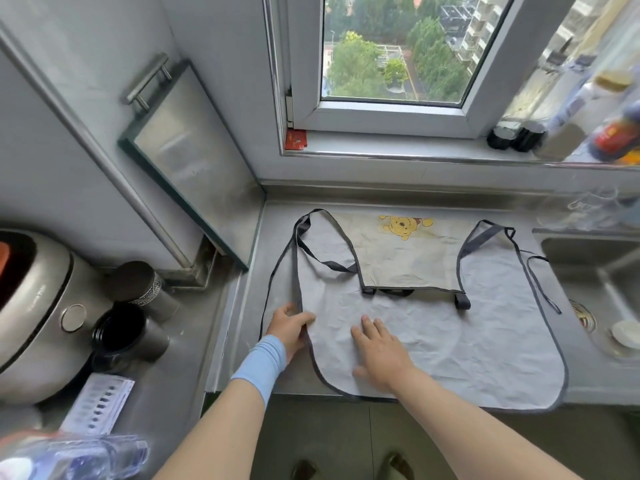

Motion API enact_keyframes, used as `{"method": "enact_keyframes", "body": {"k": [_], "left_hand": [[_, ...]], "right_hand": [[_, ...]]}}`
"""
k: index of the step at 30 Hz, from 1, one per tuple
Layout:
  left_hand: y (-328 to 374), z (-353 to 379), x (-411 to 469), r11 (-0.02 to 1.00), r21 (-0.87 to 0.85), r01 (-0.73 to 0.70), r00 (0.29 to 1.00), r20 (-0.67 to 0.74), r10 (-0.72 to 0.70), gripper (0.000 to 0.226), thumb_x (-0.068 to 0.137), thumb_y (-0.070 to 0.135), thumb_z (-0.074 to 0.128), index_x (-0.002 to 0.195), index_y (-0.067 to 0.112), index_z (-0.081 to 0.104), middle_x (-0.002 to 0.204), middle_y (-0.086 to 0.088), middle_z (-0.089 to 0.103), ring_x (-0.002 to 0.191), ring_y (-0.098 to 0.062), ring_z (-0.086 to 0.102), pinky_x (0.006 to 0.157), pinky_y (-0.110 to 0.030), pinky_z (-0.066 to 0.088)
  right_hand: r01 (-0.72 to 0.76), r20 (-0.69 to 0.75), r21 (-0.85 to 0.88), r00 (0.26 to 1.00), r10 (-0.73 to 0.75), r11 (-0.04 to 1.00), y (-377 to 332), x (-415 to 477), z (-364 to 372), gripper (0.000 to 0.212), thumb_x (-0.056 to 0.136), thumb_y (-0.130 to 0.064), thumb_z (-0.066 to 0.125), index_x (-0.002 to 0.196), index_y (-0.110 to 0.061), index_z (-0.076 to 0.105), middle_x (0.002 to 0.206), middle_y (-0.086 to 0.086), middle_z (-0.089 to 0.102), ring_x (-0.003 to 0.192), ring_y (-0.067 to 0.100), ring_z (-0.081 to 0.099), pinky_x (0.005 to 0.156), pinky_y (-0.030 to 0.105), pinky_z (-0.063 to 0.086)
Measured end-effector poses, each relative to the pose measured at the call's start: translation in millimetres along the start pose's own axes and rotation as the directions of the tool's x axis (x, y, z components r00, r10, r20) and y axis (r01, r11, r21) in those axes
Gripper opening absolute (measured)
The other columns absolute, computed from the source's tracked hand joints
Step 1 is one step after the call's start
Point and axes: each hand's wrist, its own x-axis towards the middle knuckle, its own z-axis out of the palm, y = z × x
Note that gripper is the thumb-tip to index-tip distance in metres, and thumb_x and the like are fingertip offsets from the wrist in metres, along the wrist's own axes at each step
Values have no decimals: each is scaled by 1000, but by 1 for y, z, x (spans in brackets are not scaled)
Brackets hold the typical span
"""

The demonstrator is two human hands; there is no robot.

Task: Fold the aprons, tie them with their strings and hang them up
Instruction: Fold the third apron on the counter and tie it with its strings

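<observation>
— Apron (450,341): where does it lie?
— Spread flat on the steel counter (277,216), bib folded down, near hem over the front edge.
— Left hand (289,327)?
— Pinching the dark-trimmed left edge, thumb on top.
— Right hand (377,348)?
— Flat on the cloth, fingers straight, slightly spread. A sink (595,268) sits farther right.

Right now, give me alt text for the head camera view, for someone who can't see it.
A grey apron with a yellow bear print lies spread on a steel counter below a window. The left hand pinches its left edge; the right hand presses flat on the cloth. A sink sits to the right, a cooker to the left.
</observation>
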Motion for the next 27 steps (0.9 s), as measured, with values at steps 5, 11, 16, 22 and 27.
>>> {"method": "enact_keyframes", "body": {"k": [5, 11, 16, 22, 27], "left_hand": [[33, 31, -21, 940, 276, -200, 948, 297, 114, 42, 78, 1, 55, 117, 13, 55, 98, -13, 66, 75, -24, 61, 60, -30, 50], [28, 119, -29, 726, 547, -417, 841, 536, 79, 91, 54, 26, 63, 141, 43, 39, 132, 5, 59, 116, -16, 59, 100, -39, 49], [0, 181, -38, 494, 748, -444, 814, 567, -126, 81, 74, 20, 67, 146, 38, 33, 91, -2, 63, 76, -18, 60, 76, -31, 53], [-12, 209, -16, 427, 842, -329, 916, 395, -73, 46, 87, 27, 58, 133, 28, 56, 106, 0, 68, 82, -13, 61, 86, -23, 49], [6, 217, 29, 110, 946, -306, 932, 274, 238, 44, 92, 19, 47, 135, 27, 50, 138, 1, 49, 127, -23, 46, 107, -33, 39]], "right_hand": [[-53, -35, 450, 997, 76, 891, 2, 4, -32, 39, 91, -34, 53, 129, -29, 59, 138, -4, 56, 128, 18, 52, 104, 33, 43], [-32, 4, 997, 934, 356, 72, 51, -13, -139, 36, 97, -51, 48, 103, -22, 67, 91, 1, 71, 73, 24, 64, 67, 33, 45], [-231, -113, 771, 867, 485, 593, 110, -15, -133, 14, 80, -29, 64, 71, -18, 63, 74, 1, 67, 70, 22, 63, 63, 32, 51], [-495, -8, 411, 838, 546, 766, 172, 0, -83, 22, 81, -15, 51, 99, -17, 62, 107, 7, 67, 102, 28, 64, 74, 29, 46], [-249, -333, 167, 896, 292, 954, 187, 21, -79, 52, 81, -16, 55, 131, -22, 42, 127, 6, 46, 118, 28, 47, 94, 36, 42]]}}
